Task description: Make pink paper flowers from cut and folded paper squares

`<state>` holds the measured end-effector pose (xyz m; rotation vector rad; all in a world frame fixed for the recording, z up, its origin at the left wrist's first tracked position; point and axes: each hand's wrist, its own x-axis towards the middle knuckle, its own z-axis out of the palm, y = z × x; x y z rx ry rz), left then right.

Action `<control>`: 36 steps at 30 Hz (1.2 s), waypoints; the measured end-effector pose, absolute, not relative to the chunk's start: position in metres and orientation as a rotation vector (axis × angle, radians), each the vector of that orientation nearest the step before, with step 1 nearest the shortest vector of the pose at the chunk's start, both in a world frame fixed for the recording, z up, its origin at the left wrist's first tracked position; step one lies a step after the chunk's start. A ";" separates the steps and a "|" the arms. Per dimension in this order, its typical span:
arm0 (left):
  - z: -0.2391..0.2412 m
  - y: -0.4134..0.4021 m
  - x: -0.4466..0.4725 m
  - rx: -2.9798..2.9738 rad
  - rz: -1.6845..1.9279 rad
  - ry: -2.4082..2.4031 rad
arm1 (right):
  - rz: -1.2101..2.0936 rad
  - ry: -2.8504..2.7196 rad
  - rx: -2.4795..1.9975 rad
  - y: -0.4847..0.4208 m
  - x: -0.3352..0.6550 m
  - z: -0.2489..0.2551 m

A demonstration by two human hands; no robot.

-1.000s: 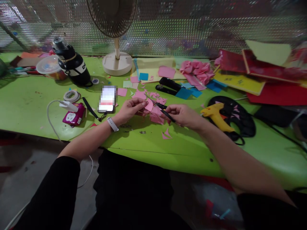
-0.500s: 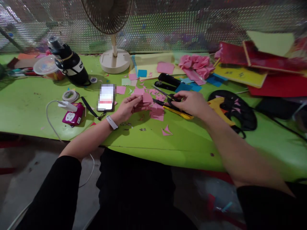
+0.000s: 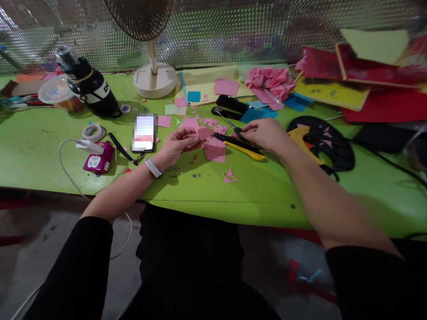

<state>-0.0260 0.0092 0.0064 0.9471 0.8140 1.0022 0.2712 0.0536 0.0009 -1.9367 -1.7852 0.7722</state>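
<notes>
Head view: At a cluttered lime-green surface (image 3: 200, 195), a person's left hand (image 3: 175, 144) holds a small pink paper piece (image 3: 203, 132) just above a heap of pink paper offcuts (image 3: 215, 152), thumb and fingers (image 3: 190, 135) pinching its near edge. The sheet looks thin, light and limp, easy to crease or tear, so a gentle pinch at the edge seems the safest hold. The right hand (image 3: 267, 133) rests just beside it, fingers curled over the handles of black-handled steel scissors (image 3: 233, 126); whether they actually grip cannot be told. A yellow-and-black utility knife (image 3: 245, 150) lies in front of that hand, with a black stapler (image 3: 230, 104) and a smartphone (image 3: 144, 132) nearby.
</notes>
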 end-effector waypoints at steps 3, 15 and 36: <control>0.006 0.010 -0.025 0.973 1.022 0.844 | 0.724 -1.801 -1.937 0.054 0.271 0.002; -0.014 0.012 -0.029 1.522 1.144 0.844 | 0.600 -1.772 -1.724 0.035 0.258 0.023; -0.007 0.001 -0.022 1.374 0.948 0.762 | 1.098 -1.751 -1.183 -0.014 0.207 0.017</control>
